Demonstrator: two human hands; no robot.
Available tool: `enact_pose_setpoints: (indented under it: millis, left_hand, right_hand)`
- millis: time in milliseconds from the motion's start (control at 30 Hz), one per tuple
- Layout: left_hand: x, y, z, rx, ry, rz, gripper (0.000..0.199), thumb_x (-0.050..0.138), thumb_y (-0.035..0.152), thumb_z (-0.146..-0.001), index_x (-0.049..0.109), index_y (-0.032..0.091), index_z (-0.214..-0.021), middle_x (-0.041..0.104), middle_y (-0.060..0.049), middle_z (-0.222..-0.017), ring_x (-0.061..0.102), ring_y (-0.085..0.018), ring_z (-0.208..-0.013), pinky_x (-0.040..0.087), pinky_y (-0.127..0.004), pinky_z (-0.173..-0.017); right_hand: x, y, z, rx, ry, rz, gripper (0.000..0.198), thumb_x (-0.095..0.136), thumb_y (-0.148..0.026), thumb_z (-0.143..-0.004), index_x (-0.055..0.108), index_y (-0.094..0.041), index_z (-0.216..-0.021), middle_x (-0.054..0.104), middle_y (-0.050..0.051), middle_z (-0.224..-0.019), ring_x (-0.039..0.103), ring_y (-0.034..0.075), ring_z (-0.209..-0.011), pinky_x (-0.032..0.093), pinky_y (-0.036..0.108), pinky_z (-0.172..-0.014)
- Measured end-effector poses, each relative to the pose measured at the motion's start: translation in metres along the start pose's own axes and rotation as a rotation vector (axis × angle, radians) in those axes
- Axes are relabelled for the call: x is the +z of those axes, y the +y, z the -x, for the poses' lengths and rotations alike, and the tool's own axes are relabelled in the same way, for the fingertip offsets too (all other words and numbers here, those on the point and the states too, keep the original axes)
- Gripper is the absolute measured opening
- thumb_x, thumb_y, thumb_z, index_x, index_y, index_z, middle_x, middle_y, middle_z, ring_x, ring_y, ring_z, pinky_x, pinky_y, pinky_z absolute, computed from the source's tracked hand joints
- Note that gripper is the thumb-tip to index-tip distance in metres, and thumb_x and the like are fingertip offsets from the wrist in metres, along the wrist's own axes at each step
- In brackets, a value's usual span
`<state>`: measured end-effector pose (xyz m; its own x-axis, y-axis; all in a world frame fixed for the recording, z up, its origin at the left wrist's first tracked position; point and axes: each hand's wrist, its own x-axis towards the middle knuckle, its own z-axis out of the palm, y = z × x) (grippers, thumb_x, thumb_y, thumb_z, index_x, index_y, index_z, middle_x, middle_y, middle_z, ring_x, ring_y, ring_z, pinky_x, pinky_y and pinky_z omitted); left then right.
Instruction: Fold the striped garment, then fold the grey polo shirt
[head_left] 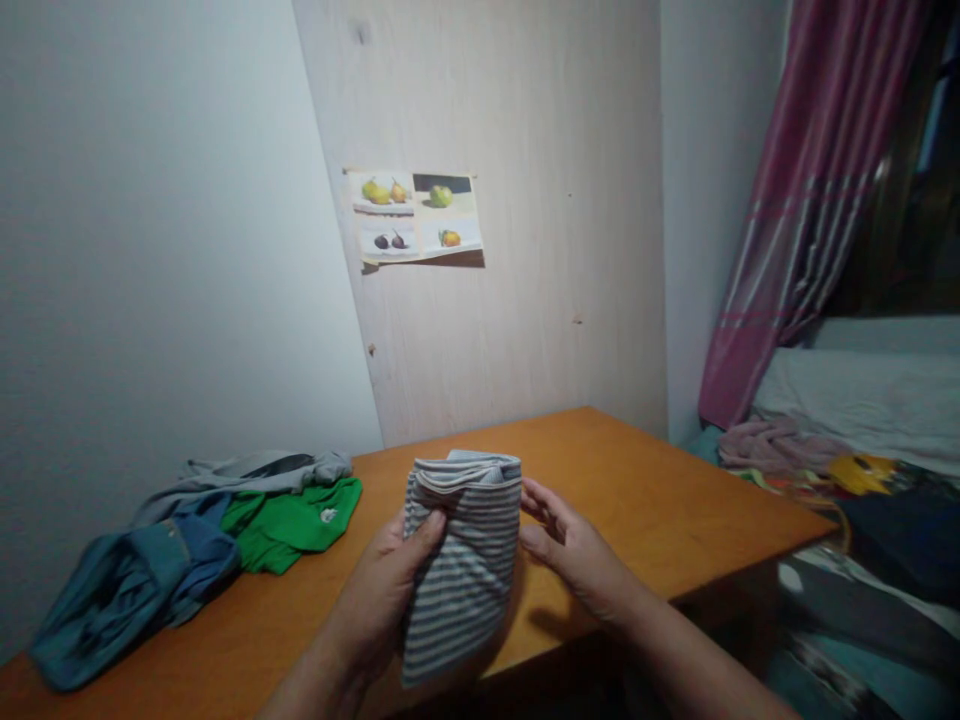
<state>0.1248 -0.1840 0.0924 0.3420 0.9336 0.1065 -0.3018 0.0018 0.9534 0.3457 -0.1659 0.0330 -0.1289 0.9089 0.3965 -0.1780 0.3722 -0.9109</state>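
"What's around?"
"Green garment (289,525) and blue clothes (127,575) lie left on the surface (637,500)."
"Hands?"
"Left hand (382,575) grips folded striped cloth (472,570) above the surface; right hand (574,545), loosely open, just beside it."

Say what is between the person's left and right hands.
In the head view, folded striped cloth, gripped by the left hand; the right hand is beside it.

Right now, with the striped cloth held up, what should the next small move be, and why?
Probably close the right hand on the right edge of the striped cloth: the left hand grips the other side, thumb across the front, the right hand is open beside that edge, and the top layers look loose.
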Motion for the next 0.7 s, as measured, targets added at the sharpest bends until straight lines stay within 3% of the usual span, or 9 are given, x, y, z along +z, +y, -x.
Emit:
enact_pose_setpoints:
  millis: [133,367,700]
  left_hand:
    - [0.016,-0.019,0.023,-0.086,-0.117,0.174,0.056,0.069,0.036,-0.09,0.056,0.017,-0.141,0.072,-0.016,-0.122,0.072,-0.031,-0.106,0.052,-0.046,-0.099]
    - [0.022,-0.055,0.052,-0.163,-0.048,0.329,0.064,0.068,0.04,-0.091,0.048,0.021,-0.149,0.072,-0.016,-0.123,0.072,-0.033,-0.107,0.05,-0.051,-0.102]
    - [0.024,-0.079,0.079,-0.19,-0.069,0.369,0.061,0.065,0.039,-0.093,0.049,0.021,-0.149,0.072,-0.017,-0.123,0.073,-0.032,-0.103,0.046,-0.051,-0.106]
  right_hand:
    - [0.018,-0.025,0.012,0.019,-0.197,-0.23,0.075,0.078,-0.061,-0.075,0.059,-0.021,-0.135,0.064,0.014,-0.134,0.054,0.03,-0.13,0.037,0.049,-0.111]
    - [0.029,-0.026,0.044,0.161,-0.136,-0.356,0.055,0.08,-0.048,-0.078,0.069,-0.017,-0.122,0.074,0.013,-0.114,0.065,0.031,-0.115,0.043,0.05,-0.106]
    - [0.02,-0.014,0.071,0.239,-0.153,-0.334,0.045,0.07,-0.046,-0.088,0.069,-0.016,-0.122,0.074,0.012,-0.112,0.066,0.028,-0.11,0.045,0.047,-0.104]
